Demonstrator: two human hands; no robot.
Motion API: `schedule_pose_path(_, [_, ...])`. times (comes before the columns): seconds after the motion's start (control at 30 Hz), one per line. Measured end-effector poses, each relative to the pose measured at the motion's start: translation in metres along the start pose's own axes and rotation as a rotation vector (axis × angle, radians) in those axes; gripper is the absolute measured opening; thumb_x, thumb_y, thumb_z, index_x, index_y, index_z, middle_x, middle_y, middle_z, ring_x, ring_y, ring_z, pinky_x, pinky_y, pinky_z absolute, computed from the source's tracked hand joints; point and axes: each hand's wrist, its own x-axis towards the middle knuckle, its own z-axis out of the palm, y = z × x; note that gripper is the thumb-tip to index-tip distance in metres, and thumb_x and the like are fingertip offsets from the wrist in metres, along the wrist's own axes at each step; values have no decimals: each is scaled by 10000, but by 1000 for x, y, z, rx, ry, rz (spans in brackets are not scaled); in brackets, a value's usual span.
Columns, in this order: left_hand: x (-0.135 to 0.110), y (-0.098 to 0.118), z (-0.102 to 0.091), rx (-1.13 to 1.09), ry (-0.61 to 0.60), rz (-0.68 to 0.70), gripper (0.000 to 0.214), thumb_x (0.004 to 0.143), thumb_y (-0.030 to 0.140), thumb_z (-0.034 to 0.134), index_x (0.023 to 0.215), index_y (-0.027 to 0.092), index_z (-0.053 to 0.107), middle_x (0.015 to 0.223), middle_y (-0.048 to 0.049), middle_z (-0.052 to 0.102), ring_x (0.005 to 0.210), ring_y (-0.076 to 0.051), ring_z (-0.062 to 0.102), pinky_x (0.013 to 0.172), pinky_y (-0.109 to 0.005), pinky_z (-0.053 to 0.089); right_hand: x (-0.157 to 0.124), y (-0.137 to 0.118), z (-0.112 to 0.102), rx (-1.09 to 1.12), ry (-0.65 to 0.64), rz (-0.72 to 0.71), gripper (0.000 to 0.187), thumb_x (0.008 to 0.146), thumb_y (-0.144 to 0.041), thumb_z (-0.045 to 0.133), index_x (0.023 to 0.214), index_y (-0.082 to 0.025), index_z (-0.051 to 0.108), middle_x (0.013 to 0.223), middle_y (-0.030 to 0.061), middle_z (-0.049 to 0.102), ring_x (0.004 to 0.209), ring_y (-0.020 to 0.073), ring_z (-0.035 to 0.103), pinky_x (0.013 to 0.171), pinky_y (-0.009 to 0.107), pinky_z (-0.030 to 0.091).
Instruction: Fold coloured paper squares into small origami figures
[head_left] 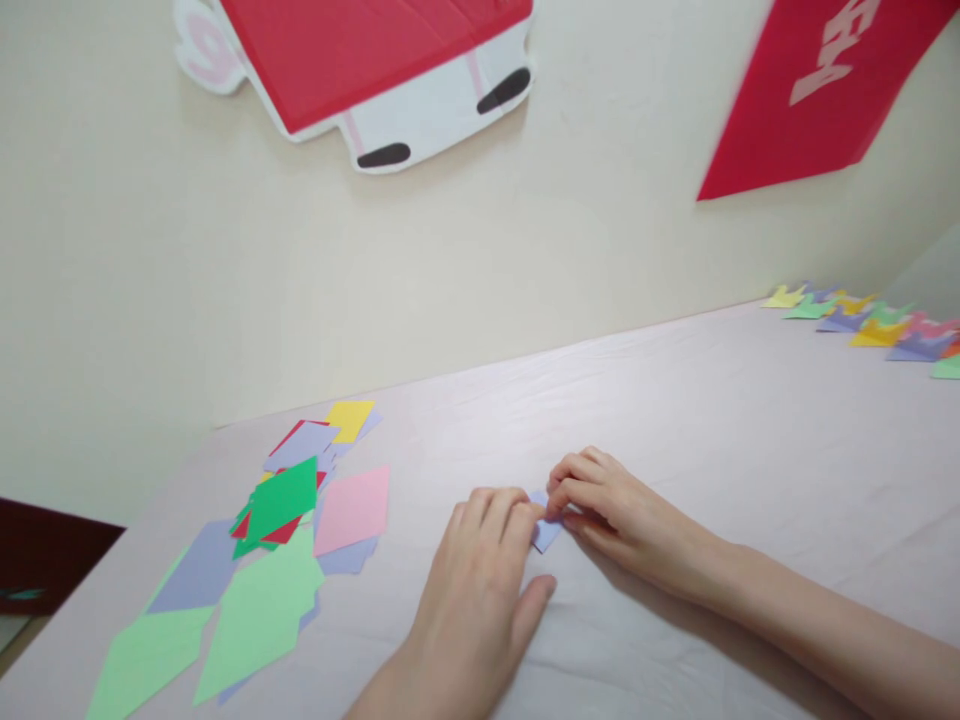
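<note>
A small piece of folded lavender paper [547, 537] lies on the table between my two hands, mostly covered by fingers. My left hand [480, 575] rests over its left side, fingers bent and close together with the tips pressing the paper down. The left thumb stands apart, off the paper. On the other side, my right hand [619, 510] is closed, its thumb and fingertips pinching the paper's right edge. How the paper is folded under the fingers cannot be made out.
Loose coloured sheets lie at the left: green [283, 502], pink [352, 510], light green [259, 610] and yellow [350, 421]. A row of folded paper shapes [881, 330] stands at the far right. Behind the pale-covered table [480, 430] rises a wall with red decorations [390, 50].
</note>
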Motion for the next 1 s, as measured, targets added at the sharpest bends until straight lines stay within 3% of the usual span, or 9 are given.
schedule_pose_path(0.2, [18, -11, 3, -120, -8, -2, 233, 782, 153, 710, 945, 206, 552, 1031, -11, 579, 973, -215, 501, 867, -383, 414, 3, 4, 0, 36, 23, -10, 216, 858, -22, 547, 858, -202, 666, 943, 47, 622, 943, 204, 517, 841, 349, 437])
schedule_pose_path(0.63, [19, -24, 4, -294, 13, 36, 149, 827, 89, 670, 874, 215, 608, 1000, 15, 637, 938, -179, 550, 844, -323, 399, 2, 6, 0, 111, 15, 37, 256, 823, 10, 561, 861, -208, 688, 947, 32, 605, 944, 192, 508, 850, 345, 413])
schedule_pose_path(0.77, [19, -24, 9, -281, 81, 53, 116, 894, 120, 595, 815, 206, 599, 957, 14, 639, 892, -166, 550, 819, -320, 389, 3, 3, 0, 121, 9, 77, 212, 797, -13, 617, 851, -209, 679, 948, 23, 599, 949, 190, 505, 854, 339, 404])
schedule_pose_path(1.0, [20, -18, 20, -264, 190, -15, 169, 849, 48, 552, 775, 194, 510, 903, -4, 572, 895, -184, 501, 800, -335, 386, 6, 0, 3, 90, 23, 172, 112, 811, -104, 678, 757, -199, 654, 912, 16, 594, 920, 194, 491, 834, 348, 376])
